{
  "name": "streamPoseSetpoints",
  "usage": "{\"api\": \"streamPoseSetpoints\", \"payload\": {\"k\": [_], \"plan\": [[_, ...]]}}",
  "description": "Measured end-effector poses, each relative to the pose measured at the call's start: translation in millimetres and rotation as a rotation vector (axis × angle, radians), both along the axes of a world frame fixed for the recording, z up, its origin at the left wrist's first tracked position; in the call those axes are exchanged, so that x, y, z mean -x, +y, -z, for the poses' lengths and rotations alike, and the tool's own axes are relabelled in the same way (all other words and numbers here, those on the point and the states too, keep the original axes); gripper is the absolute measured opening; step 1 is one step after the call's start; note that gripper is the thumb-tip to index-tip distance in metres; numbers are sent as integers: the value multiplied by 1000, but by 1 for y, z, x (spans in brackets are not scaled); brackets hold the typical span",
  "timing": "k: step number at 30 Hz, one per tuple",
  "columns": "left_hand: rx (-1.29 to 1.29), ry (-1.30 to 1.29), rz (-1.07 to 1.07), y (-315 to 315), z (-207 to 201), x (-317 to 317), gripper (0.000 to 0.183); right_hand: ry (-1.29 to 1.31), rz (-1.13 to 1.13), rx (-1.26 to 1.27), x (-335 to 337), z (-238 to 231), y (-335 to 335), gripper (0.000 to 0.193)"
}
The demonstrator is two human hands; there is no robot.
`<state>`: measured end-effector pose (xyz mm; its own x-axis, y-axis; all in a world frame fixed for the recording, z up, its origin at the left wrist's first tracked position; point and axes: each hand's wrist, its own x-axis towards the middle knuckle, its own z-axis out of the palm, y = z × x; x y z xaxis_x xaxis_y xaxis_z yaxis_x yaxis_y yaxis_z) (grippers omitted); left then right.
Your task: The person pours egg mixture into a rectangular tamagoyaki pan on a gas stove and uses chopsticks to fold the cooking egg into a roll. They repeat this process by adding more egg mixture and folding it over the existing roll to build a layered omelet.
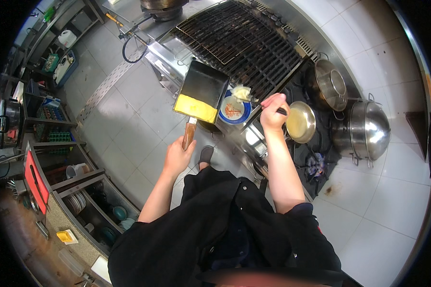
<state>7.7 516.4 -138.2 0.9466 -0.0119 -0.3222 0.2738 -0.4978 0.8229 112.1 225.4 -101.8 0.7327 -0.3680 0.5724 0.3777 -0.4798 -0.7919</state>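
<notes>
My left hand (179, 155) is closed around the wooden handle (189, 134) of a square omelette pan (203, 81). Inside the pan, a folded yellow egg roll (195, 109) lies along the side nearest the handle; the rest of the dark base is bare. My right hand (274, 112) grips a utensil with a dark handle, its head hidden by a pale, crumpled lump (241, 93). Just right of the pan and below that lump sits a blue-rimmed white bowl (246, 113) with orange-red shreds. Beside my right hand is a round metal pan (312, 125) holding yellowish liquid.
A black grill grate (244, 38) spreads beyond the pan. To the right, a burner flame (316, 165) shows blue-violet near a large lidded steel pot (364, 129) and a deep pan (319, 86). Shelves with stacked plates (76, 202) and a red board (36, 182) stand at left.
</notes>
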Motion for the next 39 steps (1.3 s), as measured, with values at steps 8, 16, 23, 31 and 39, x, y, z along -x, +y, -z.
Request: {"api": "streamPoseSetpoints", "payload": {"k": [8,16,23,31,39], "plan": [[129,174,48,-12,-21,-2,32,-7,-104,8,-40,-33,65,55],[184,58,41,-13,-6,7,31,42,-229,45,-34,-47,63,49],[186,45,65,-12,1,6,29,117,-207,59,-34,-58,72,58],[81,7,113,-18,-8,2,28,8,-166,48,-39,-53,66,59],[-9,-67,-8,-18,-12,-7,27,187,100,-481,-11,-61,9,58]]}}
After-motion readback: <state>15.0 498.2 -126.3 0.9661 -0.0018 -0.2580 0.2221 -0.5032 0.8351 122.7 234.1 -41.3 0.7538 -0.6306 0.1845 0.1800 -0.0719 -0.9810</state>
